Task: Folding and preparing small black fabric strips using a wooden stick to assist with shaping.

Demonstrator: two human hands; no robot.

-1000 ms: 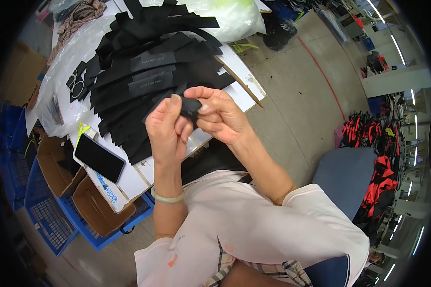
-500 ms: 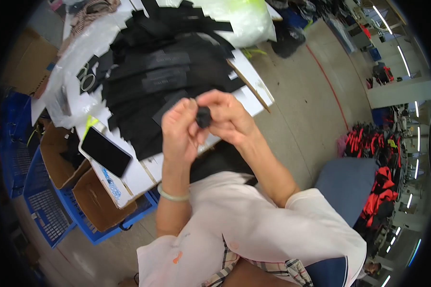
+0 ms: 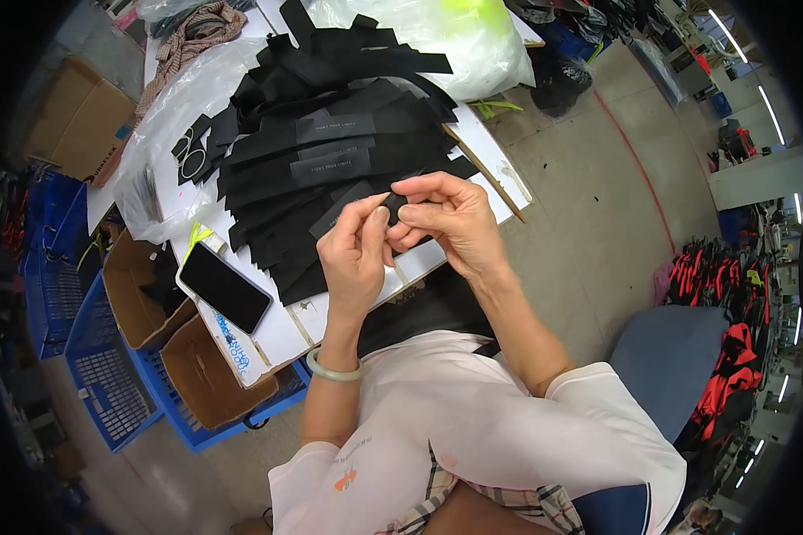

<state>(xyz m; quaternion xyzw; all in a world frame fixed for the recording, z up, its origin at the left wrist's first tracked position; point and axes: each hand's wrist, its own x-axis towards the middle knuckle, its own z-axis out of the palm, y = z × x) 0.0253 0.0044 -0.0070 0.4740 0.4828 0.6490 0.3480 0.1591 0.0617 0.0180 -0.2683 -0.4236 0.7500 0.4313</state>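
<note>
Above the near edge of the white table (image 3: 296, 316), both my hands pinch one small piece of black fabric (image 3: 393, 205). My left hand (image 3: 355, 257) grips its left side between thumb and forefinger. On the other side, the thumb and fingers of my right hand (image 3: 462, 221) are closed on it. The fingers hide much of the piece, so its full shape does not show. Just beyond my hands lies a spread pile of black fabric strips (image 3: 268, 183), some with a darker printed patch.
A phone (image 3: 226, 287) lies at the table's left corner, with scissors (image 3: 190, 158) farther back. Clear plastic bags (image 3: 482, 58) lie beyond the strips. Cardboard boxes (image 3: 210, 379) and blue crates (image 3: 107, 388) stand at the left. A grey-blue padded surface (image 3: 665, 352) is at my right.
My fingers have shifted on the black piece, which showed as a rounded bundle before and is now mostly covered by my thumbs. The whole view has moved slightly.
</note>
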